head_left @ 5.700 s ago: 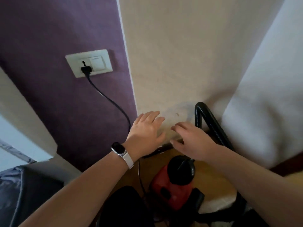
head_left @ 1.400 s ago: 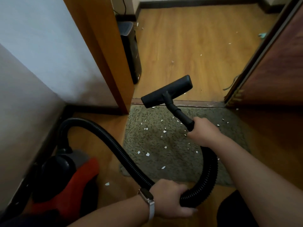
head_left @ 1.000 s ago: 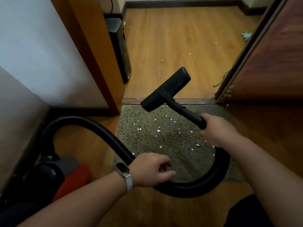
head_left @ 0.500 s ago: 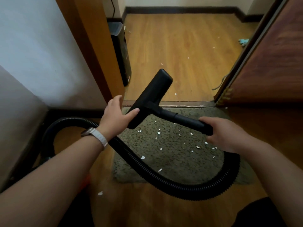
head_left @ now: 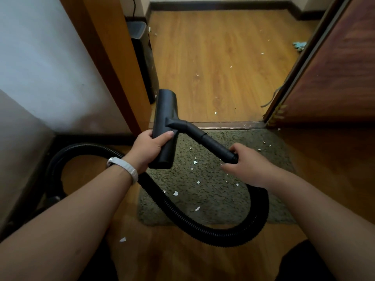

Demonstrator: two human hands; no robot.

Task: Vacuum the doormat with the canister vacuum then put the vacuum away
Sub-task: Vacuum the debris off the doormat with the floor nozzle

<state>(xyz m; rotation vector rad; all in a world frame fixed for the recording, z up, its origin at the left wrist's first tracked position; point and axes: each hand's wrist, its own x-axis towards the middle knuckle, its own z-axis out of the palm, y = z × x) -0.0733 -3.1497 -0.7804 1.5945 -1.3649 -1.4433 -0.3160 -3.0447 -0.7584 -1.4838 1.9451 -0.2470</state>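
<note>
A black floor nozzle (head_left: 165,118) is held in the air above the grey-green doormat (head_left: 215,191), turned to point away from me. My left hand (head_left: 149,149) grips the nozzle's near end. My right hand (head_left: 246,165) grips the black wand (head_left: 211,142) behind it. The ribbed black hose (head_left: 203,226) loops from my right hand across the mat's front edge to the left. White paper scraps (head_left: 175,193) lie scattered on the mat. The canister body is hidden behind my left arm.
A wooden door frame (head_left: 113,63) and a white wall stand at left, with a dark speaker-like box (head_left: 144,55) behind the frame. A brown door (head_left: 332,74) stands open at right. Beyond the threshold strip (head_left: 227,125) the wood floor carries more scraps.
My left hand has let go of the hose, reached up and taken hold of the nozzle. The nozzle has been turned from crosswise to pointing away from me.
</note>
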